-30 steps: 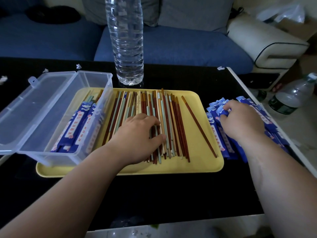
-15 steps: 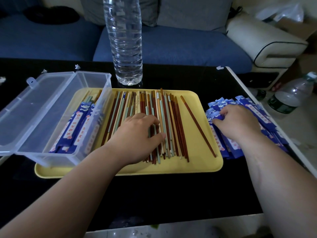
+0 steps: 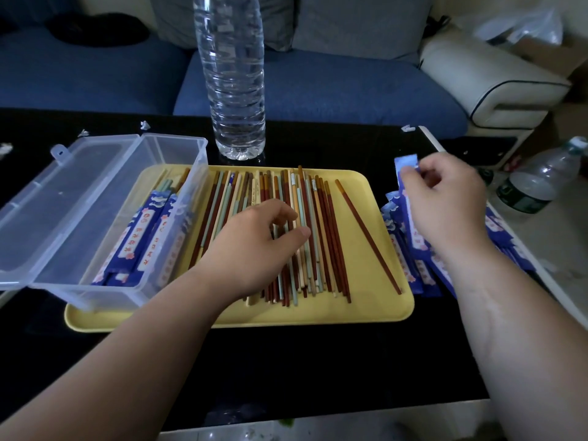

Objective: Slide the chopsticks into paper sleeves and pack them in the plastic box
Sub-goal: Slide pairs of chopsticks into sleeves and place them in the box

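Note:
Many loose chopsticks (image 3: 313,237) in brown, green and cream lie side by side on a yellow tray (image 3: 366,308). My left hand (image 3: 254,246) rests on this pile with bent fingers; whether it grips any is hidden. One brown chopstick (image 3: 366,230) lies apart, slanted, on the tray's right. A clear plastic box (image 3: 178,173) with its lid open stands on the tray's left end and holds a few sleeved pairs (image 3: 143,237). Right of the tray lies a heap of blue paper sleeves (image 3: 402,259). My right hand (image 3: 445,208) pinches one blue sleeve (image 3: 405,162), raised above the heap.
A tall clear water bottle (image 3: 234,74) stands just behind the tray. The black table's white right edge (image 3: 541,281) runs close to the sleeve heap. A second bottle (image 3: 537,183) stands on the floor at the right. A blue sofa (image 3: 318,90) lies beyond the table.
My right hand has lifted from the sleeve heap with one blue sleeve pinched in its fingers. My left hand has stayed on the chopsticks.

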